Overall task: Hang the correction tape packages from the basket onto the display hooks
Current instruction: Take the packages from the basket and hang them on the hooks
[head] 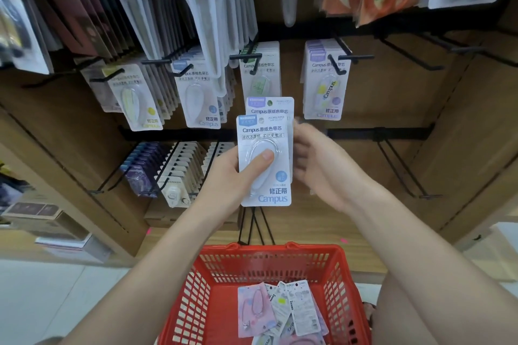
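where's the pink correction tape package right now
In the head view, the pink package lies at the bottom centre, in the red basket, on the left side of the loose pile of packages there.
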A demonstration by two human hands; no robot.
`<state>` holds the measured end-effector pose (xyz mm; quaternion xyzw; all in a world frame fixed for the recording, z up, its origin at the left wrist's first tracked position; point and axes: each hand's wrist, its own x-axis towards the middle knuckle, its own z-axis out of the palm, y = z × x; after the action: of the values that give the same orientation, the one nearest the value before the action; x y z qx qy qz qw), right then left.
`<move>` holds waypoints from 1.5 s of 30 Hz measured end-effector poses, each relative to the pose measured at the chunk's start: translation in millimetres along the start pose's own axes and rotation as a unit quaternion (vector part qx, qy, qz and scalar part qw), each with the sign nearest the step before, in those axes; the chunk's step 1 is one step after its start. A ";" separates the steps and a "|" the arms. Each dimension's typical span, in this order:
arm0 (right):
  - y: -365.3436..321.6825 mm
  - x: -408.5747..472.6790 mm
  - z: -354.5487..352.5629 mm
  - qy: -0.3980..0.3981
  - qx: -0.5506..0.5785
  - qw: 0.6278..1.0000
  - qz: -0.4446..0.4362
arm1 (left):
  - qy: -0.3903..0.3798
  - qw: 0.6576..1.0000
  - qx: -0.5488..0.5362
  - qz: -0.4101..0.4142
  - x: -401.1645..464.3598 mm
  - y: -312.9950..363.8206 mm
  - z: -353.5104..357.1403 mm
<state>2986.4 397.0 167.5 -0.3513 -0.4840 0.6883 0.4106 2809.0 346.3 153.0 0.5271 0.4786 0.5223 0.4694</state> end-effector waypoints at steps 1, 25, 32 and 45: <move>0.7 -1.6 3.7 -0.014 -0.006 1.000 -0.002 | -0.004 1.000 0.010 0.006 -0.4 -0.8 -1.5; -20.7 -28.1 -12.8 0.234 -0.046 0.938 -0.250 | 0.209 0.958 0.177 0.087 -3.9 44.9 -69.9; -25.3 -23.7 -26.3 0.248 -0.071 0.936 -0.239 | 0.236 0.957 0.149 0.078 9.3 55.3 -83.3; -18.7 -25.7 -25.0 0.278 -0.079 0.926 -0.243 | 0.214 0.973 0.087 0.022 31.7 46.0 -90.7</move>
<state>3023.4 386.8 180.5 -0.4319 -0.4737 0.4017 0.6540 2718.9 372.7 203.2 0.4524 0.5999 0.5891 0.2974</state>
